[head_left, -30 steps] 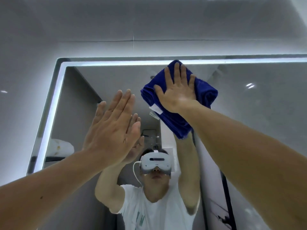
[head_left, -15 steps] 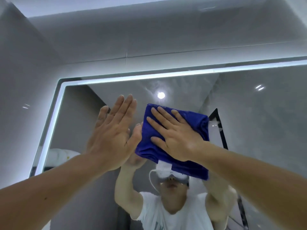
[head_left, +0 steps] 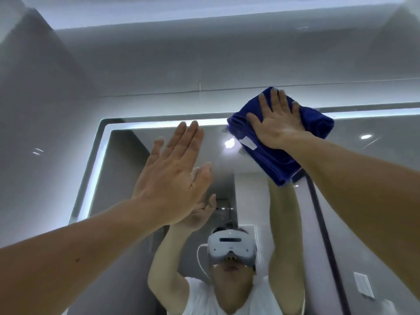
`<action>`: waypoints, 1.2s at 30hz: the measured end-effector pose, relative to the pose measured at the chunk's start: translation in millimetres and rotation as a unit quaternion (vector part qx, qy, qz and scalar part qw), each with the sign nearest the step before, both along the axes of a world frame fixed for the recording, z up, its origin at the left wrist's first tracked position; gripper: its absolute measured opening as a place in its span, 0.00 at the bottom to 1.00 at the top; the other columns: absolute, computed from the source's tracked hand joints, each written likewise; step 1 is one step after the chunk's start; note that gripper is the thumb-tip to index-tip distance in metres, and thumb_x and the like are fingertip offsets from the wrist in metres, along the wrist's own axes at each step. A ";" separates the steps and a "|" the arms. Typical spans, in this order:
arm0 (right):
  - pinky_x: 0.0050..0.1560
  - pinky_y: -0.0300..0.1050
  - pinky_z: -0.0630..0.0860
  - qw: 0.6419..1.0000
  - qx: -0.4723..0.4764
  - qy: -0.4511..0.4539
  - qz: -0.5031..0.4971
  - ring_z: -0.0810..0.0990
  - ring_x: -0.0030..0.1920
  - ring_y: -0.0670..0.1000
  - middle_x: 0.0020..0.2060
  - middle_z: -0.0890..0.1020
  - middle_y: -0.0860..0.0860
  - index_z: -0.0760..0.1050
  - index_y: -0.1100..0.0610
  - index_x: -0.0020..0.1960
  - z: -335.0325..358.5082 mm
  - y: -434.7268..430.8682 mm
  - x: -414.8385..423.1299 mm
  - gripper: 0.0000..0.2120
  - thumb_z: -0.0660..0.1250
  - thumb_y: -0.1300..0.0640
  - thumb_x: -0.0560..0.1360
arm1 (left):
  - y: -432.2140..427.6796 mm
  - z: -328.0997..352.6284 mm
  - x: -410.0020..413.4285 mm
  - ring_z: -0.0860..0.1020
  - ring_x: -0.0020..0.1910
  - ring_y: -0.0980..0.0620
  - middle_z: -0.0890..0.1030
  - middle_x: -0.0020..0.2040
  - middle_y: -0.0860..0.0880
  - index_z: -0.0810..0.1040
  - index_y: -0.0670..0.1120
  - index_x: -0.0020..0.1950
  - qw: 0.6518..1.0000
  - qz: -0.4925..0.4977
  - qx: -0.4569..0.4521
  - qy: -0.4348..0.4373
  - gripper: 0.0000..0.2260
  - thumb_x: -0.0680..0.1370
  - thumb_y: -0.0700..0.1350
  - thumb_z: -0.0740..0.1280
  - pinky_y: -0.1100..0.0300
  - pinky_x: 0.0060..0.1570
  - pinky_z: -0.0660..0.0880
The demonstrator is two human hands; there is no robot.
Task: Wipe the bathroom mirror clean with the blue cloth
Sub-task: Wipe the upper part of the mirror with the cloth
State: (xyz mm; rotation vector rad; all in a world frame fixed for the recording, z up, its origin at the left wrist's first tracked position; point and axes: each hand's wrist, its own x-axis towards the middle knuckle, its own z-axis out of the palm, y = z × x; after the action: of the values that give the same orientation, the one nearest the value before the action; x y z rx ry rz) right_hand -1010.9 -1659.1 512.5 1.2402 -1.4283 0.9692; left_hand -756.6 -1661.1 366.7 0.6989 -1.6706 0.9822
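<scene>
The folded, thick-piled dark blue cloth (head_left: 277,162) lies flat on the large wall-mounted bathroom mirror (head_left: 127,169) at its top edge, pinned there by the right hand (head_left: 276,126). That hand's fingers (head_left: 264,105) are straight and slightly spread, pressing the cloth rather than gripping it. Under the fingertips the cloth's upper corner laps over the mirror's glowing white light strip (head_left: 159,123). Below the heel of the palm the rest hangs down the glass. A small white sewn label (head_left: 248,142) shows just under the thumb.

The cloth looks soft, light and limp. It will likely slide easily on glass and bunch if pushed from one corner, so a flat palm over its middle seems the best hold.

The left hand (head_left: 172,176) is raised well to the left of the cloth, fingers straight and close together, palm toward the glass and holding nothing. Whether it actually touches the mirror I cannot tell. No container shows in this view.
</scene>
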 end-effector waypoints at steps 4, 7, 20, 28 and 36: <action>0.73 0.57 0.34 0.995 0.017 0.095 0.011 0.34 0.77 0.52 0.78 0.36 0.52 0.36 0.50 0.78 11.7 -22.2 59.3 0.35 0.39 0.33 0.78 | 3.1 0.4 23.9 0.30 0.74 0.65 0.34 0.77 0.61 0.36 0.55 0.78 1.000 -0.001 -0.029 0.007 0.32 0.75 0.64 0.35 0.59 0.75 0.32; 0.71 0.54 0.31 0.988 0.026 0.149 0.022 0.33 0.76 0.51 0.78 0.36 0.50 0.37 0.49 0.78 6.1 -30.2 82.5 0.35 0.40 0.33 0.78 | 2.2 -0.8 29.6 0.30 0.73 0.67 0.32 0.74 0.64 0.35 0.56 0.76 0.999 -0.006 -0.027 0.019 0.31 0.74 0.64 0.35 0.61 0.73 0.30; 0.72 0.51 0.29 0.907 0.145 0.395 0.020 0.30 0.75 0.46 0.76 0.33 0.44 0.36 0.45 0.78 -158.5 8.1 0.4 0.31 0.42 0.35 0.80 | 5.7 2.1 7.0 0.31 0.75 0.62 0.35 0.78 0.58 0.36 0.52 0.79 0.999 0.003 0.031 0.039 0.35 0.73 0.64 0.33 0.54 0.77 0.35; 0.71 0.53 0.31 0.999 0.030 0.035 -0.002 0.32 0.76 0.51 0.77 0.34 0.50 0.34 0.45 0.77 -37.3 4.1 -15.3 0.31 0.40 0.36 0.80 | 11.1 -16.4 27.2 0.29 0.74 0.64 0.31 0.75 0.61 0.33 0.55 0.76 0.999 0.016 0.041 0.017 0.33 0.73 0.66 0.31 0.55 0.76 0.34; 0.73 0.56 0.29 0.992 0.013 0.129 0.005 0.30 0.76 0.51 0.77 0.33 0.49 0.35 0.42 0.77 -97.4 -3.2 5.3 0.39 0.35 0.24 0.72 | 16.3 -45.0 -5.4 0.29 0.74 0.63 0.34 0.78 0.58 0.35 0.53 0.78 0.999 0.005 0.030 -0.015 0.32 0.75 0.63 0.33 0.55 0.76 0.33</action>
State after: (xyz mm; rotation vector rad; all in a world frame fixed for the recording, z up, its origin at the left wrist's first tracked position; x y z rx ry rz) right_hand -1005.7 -1662.3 415.1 1.3397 -1.2357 0.7665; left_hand -762.0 -1644.8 321.7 0.7350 -1.7307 0.9575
